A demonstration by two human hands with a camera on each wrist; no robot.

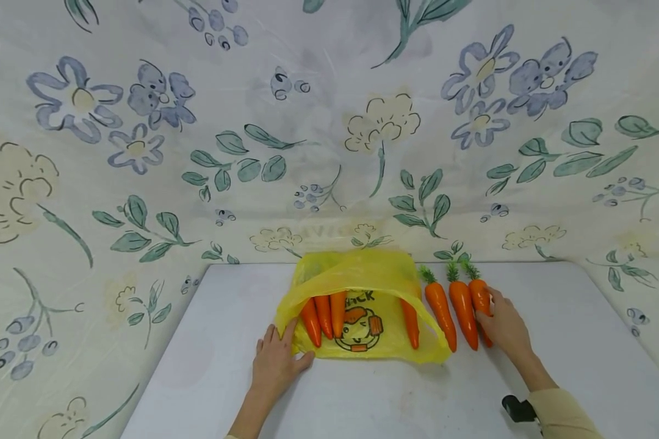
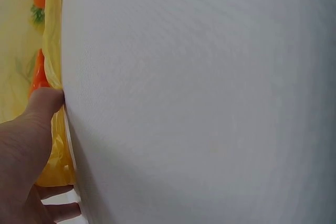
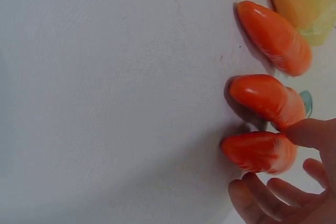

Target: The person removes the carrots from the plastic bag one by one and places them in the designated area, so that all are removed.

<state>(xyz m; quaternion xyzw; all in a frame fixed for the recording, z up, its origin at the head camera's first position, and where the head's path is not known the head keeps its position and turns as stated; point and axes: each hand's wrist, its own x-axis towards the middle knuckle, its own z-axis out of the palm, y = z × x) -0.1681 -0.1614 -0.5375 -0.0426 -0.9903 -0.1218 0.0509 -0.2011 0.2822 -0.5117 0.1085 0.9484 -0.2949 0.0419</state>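
Observation:
A yellow plastic bag [image 1: 384, 341] with a printed cartoon figure lies on its side, its mouth facing the front. Several carrots lie inside, three grouped at the left [image 1: 324, 314] and one carrot [image 1: 410, 323] at the right. My left hand [image 1: 277, 360] holds the left edge of the bag's mouth, the thumb [image 2: 44, 100] over the rim. To the right of the bag lie a first loose carrot [image 1: 440, 308] and a second carrot [image 1: 461, 308], green tops at the back. My right hand [image 1: 506, 326] grips the rightmost carrot [image 1: 479, 296], thumb and fingers on opposite sides.
The bag and carrots rest on a white table [image 1: 384, 402]. Behind it hangs a floral-patterned sheet [image 1: 329, 152], which also rises along both sides. A black device [image 1: 518, 408] sits at the right wrist, by a beige sleeve [image 1: 562, 414].

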